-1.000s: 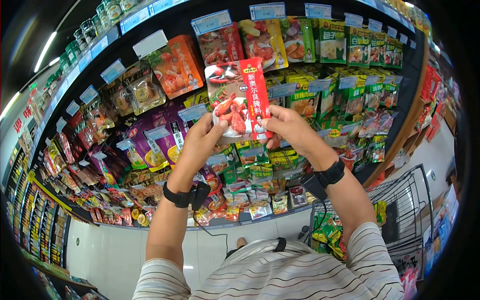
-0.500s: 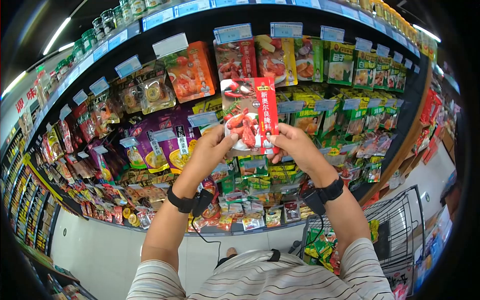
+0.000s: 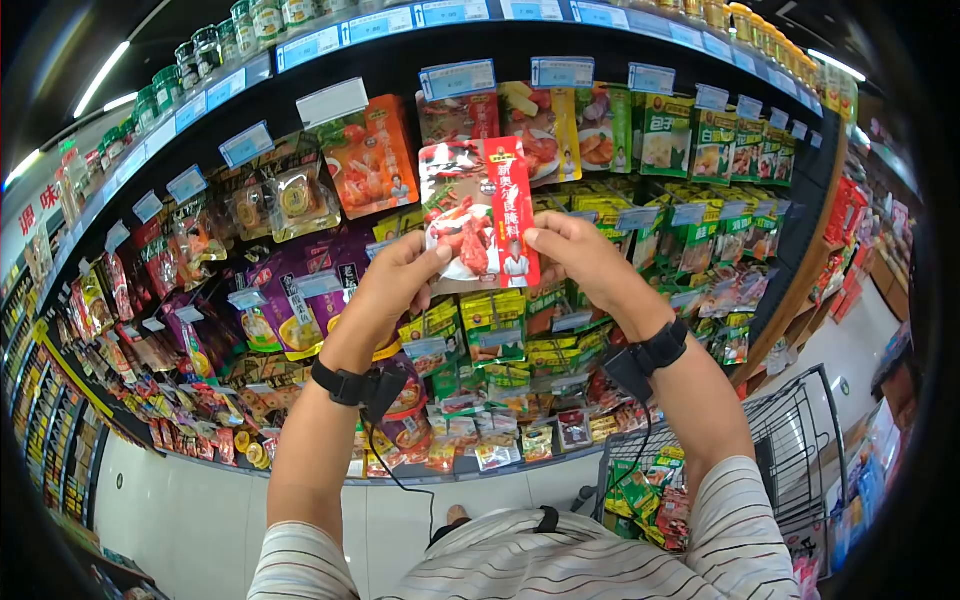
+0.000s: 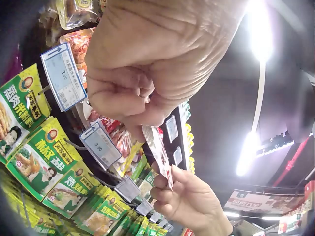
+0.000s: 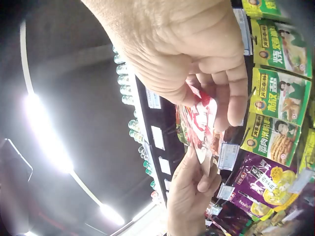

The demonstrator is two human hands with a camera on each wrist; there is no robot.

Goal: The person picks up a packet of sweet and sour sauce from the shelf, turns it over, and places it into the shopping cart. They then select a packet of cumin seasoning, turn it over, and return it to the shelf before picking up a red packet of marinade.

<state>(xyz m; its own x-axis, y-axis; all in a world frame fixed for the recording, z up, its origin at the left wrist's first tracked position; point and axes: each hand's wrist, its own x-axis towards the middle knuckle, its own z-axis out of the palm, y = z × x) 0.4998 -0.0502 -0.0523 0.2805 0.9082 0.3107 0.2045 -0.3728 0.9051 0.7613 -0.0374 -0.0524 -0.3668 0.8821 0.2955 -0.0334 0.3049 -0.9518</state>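
Observation:
A red and brown marinade packet (image 3: 475, 210), printed with chicken pieces and Chinese characters, is held upright before the shelf in the head view. My left hand (image 3: 402, 275) pinches its lower left edge, thumb on the front. At the lower right edge my right hand (image 3: 585, 258) pinches it the same way. In the left wrist view the packet (image 4: 158, 155) shows nearly edge-on between the left hand (image 4: 147, 64) and the right hand (image 4: 192, 201). The right wrist view shows the glossy packet (image 5: 199, 118) under the right hand's fingers.
Hanging packets fill the shelf behind: an orange one (image 3: 370, 160), purple ones (image 3: 285, 300), green ones (image 3: 665, 140). Price tags (image 3: 458, 79) jut out above them. Jars (image 3: 205, 48) line the top shelf. A wire shopping cart (image 3: 800, 440) with green packets (image 3: 640, 490) stands at the right.
The head view shifted slightly down and right, then partly back. The packet tilts a little and catches more glare now. Both hands keep their hold on it.

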